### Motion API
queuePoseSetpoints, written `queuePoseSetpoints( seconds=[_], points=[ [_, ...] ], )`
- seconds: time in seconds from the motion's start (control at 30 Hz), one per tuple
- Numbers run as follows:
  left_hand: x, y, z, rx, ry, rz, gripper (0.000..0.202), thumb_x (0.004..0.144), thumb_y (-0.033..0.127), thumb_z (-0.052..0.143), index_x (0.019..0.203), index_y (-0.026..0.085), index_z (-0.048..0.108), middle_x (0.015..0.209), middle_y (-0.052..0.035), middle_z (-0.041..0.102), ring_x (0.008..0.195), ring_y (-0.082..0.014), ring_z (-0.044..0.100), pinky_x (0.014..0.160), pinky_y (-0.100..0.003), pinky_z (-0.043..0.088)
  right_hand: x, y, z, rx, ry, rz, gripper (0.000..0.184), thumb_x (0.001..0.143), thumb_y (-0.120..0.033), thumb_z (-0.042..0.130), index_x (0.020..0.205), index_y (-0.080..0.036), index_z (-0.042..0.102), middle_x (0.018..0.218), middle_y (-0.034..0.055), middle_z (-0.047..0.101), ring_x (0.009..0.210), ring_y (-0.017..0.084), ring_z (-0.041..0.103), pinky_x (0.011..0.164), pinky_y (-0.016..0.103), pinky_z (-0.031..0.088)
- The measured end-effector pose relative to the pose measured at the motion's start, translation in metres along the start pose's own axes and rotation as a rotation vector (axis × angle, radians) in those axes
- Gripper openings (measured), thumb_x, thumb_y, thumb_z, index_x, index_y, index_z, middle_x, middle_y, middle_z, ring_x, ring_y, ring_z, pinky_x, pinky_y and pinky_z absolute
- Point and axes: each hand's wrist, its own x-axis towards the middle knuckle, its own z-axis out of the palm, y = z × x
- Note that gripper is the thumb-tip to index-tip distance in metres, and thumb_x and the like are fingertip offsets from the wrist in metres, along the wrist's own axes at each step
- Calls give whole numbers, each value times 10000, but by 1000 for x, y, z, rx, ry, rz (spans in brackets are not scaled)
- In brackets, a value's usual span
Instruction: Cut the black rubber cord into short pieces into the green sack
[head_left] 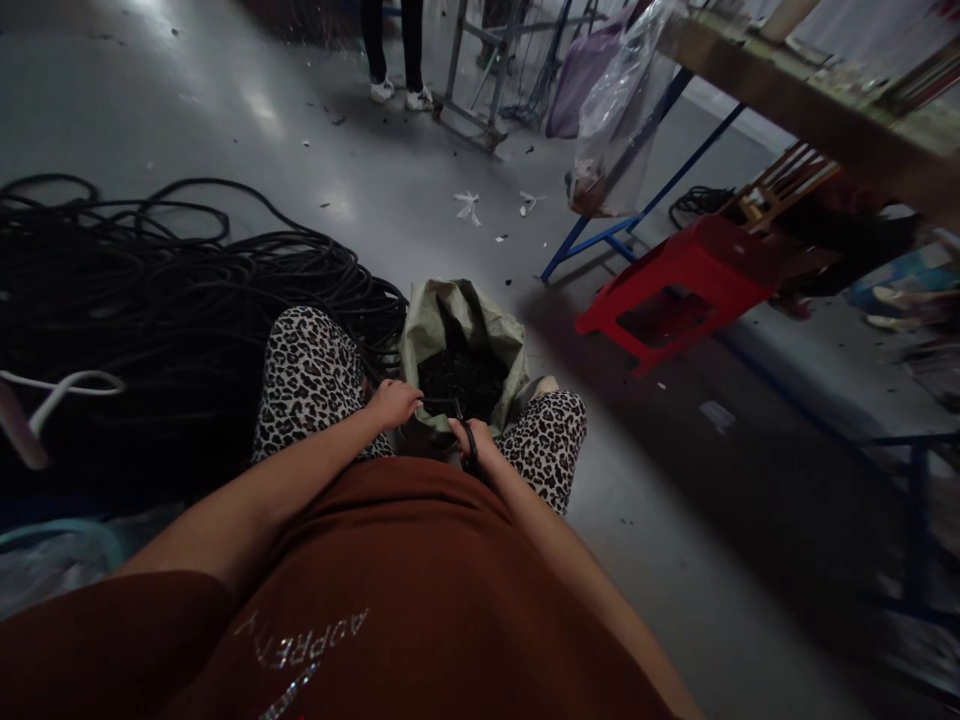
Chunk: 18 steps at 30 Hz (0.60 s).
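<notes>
Left hand [397, 403] is closed, w/ its fingertips pinching what seems a black cord [438, 401]; right hand [477, 440] is grasping scissors [472, 446] by their black handles. Cord lies just in front of the hands, btwn them, over the near rim of the sack [514, 338]; its long axis goes approx. sideways, from L fingers to R. L hand is nearer, as it holds the cord; whether the blades also touch it, I can't tell, too dark & small. L arm reaches diagonally over the leopard-print trousers [311, 365], back of hand up; R arm is bent inward, scissors pointing fwd to the sack mouth. Inside the sack are black pieces [469, 382]; at far L lies a big pile of black coils [150, 265].
</notes>
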Motion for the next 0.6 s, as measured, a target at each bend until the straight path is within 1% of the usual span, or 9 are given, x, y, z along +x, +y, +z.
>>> queuePoseSetpoints(
  seconds=[0.17, 0.27, 0.33, 0.43, 0.6],
  points=[
    [0, 1, -3, 9, 7, -23, 311, 924, 341, 453, 1094, 252, 698, 1076, -84, 716, 1057, -247, 621, 919, -386, 398, -3, -3, -2, 94, 9, 13, 327, 966, -409, 509, 901, -106, 610, 498, -5, 534, 379, 118, 525, 374, 180, 385],
    [1, 0, -1, -16, 33, -33, 306, 922, 349, 459, 1088, 256, 699, 1073, -73, 721, 1055, -244, 627, 899, -377, 408, -7, -6, -3, 149, -47, 21, 372, 981, -448, 461, 941, -102, 594, 501, -1, 541, 379, 129, 540, 368, 190, 403],
    [2, -2, 1, -28, 52, -42, 303, 921, 355, 461, 1086, 267, 700, 1077, -61, 724, 1053, -235, 629, 889, -366, 415, -10, -7, -3, 166, -91, 27, 380, 980, -463, 462, 995, -103, 583, 510, -2, 551, 383, 134, 551, 374, 194, 419],
    [2, -2, 2, -22, 67, -53, 316, 923, 364, 447, 1095, 278, 699, 1087, -46, 726, 1052, -222, 631, 881, -350, 424, -16, -10, -2, 187, -113, 8, 367, 971, -439, 505, 1102, -98, 547, 538, -7, 571, 413, 131, 567, 396, 185, 430],
    [2, 0, -2, -17, 49, -55, 364, 928, 365, 418, 1129, 245, 697, 1076, -69, 726, 1046, -245, 636, 879, -372, 434, -21, -13, -1, 221, -135, -16, 396, 976, -411, 511, 1205, -88, 494, 554, -22, 567, 421, 111, 551, 411, 170, 413]
  ],
)
